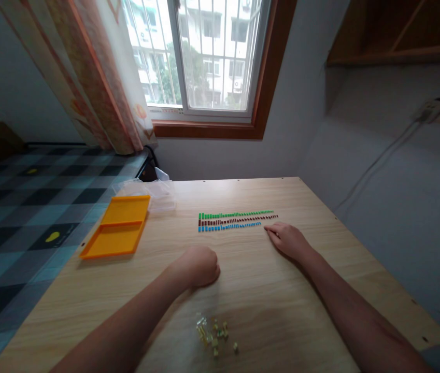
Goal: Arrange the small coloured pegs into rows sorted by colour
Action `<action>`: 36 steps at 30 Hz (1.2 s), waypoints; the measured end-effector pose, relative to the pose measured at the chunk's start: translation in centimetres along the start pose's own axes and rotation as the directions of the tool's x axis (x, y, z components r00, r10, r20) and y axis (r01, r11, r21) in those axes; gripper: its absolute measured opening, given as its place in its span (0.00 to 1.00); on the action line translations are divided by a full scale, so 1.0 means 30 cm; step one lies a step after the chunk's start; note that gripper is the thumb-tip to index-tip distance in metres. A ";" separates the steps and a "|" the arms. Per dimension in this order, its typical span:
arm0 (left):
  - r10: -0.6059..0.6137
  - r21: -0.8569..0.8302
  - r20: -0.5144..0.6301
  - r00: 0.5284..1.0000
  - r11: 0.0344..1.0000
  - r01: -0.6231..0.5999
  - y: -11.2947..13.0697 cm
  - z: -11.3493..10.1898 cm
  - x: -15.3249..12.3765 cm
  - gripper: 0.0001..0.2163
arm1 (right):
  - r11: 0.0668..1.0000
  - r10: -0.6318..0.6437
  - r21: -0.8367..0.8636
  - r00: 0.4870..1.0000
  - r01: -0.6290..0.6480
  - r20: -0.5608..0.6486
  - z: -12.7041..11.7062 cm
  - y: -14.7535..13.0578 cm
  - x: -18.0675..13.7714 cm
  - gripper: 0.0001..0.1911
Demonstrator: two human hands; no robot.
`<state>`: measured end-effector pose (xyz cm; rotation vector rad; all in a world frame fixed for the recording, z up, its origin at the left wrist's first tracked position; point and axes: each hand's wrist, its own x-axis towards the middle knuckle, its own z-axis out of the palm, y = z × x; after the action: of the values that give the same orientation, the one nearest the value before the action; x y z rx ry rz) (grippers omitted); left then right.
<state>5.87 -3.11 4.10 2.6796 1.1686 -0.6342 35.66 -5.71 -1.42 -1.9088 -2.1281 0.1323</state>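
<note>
Three rows of tiny beads lie in the middle of the wooden table: a green row at the back, a brown row in between, and a shorter blue row in front. My right hand rests on the table just past the right end of the blue row, its fingers drawn together in a pinch toward the beads. My left hand is curled into a fist on the table, nearer to me. A small heap of yellowish beads sits close to the front edge.
An orange two-compartment tray lies at the table's left edge, with a clear plastic box behind it. A bed with a checked cover stands to the left. A window and a curtain are behind, and a wall is on the right.
</note>
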 end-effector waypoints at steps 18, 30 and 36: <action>0.009 0.017 0.022 1.000 1.000 -0.010 0.005 -0.011 -0.001 0.20 | 0.983 0.156 0.122 0.977 -0.139 -0.144 0.066 -0.001 0.038 0.17; 0.019 0.014 -0.015 1.000 1.000 -0.019 0.000 -0.002 0.002 0.20 | 0.984 0.147 0.125 0.977 -0.128 -0.156 0.065 0.003 0.037 0.16; 0.032 0.020 -0.014 0.999 0.999 -0.031 0.004 -0.009 -0.003 0.20 | 0.987 0.139 0.104 0.976 -0.122 -0.167 0.066 0.003 0.035 0.16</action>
<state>5.98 -3.17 4.37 2.7178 1.1273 -0.6257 35.13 -4.43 -3.19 -1.9298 -1.8524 0.0867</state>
